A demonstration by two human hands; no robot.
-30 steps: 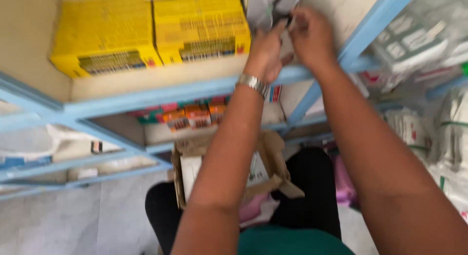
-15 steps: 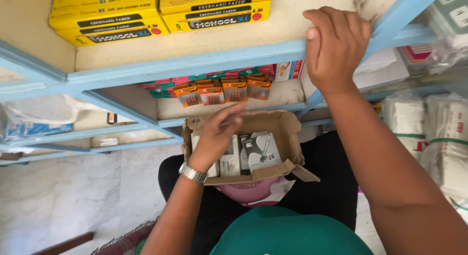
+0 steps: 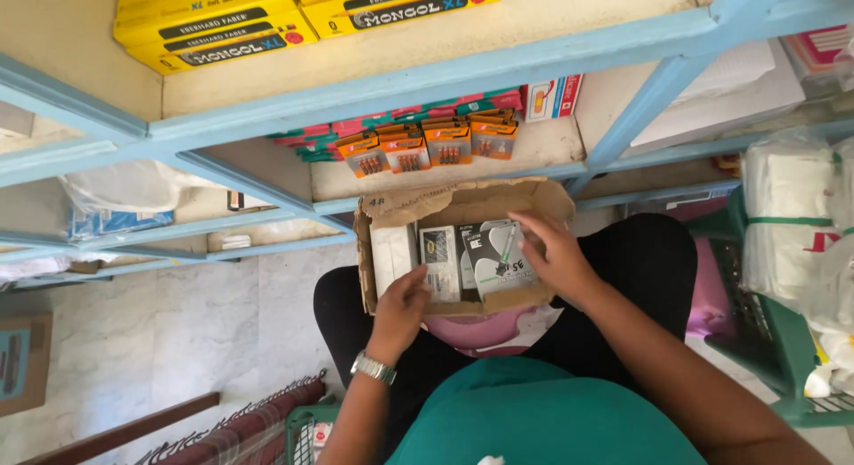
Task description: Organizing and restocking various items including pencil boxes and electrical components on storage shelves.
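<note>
1. Right hand [image 3: 556,256] reaches into the open cardboard box [image 3: 463,209] from the right; fingers spread and laid on the top edge of a grey blister pack [image 3: 500,256]. Touching it; a closed grasp cannot be confirmed.
2. Left hand [image 3: 402,305] sits at the box's near left edge, fingers curled over the rim beside the packs, gripping the cardboard. Metal wristwatch [image 3: 374,368] on that wrist.
3. Box rests on the person's lap, flaps open, just below the shelving.
4. Grey blister pack stands upright in the right half of the box, directly under the right hand's fingertips. More packs [image 3: 440,262] stand just left of it, between the two hands.
5. Far side: blue shelf frame [image 3: 427,78]. Middle shelf carries a row of orange battery cards [image 3: 427,147].
6. Top shelf holds yellow boxes [image 3: 213,29], well apart from both hands.
7. Green basket [image 3: 756,340] at right, near the knee.
</note>
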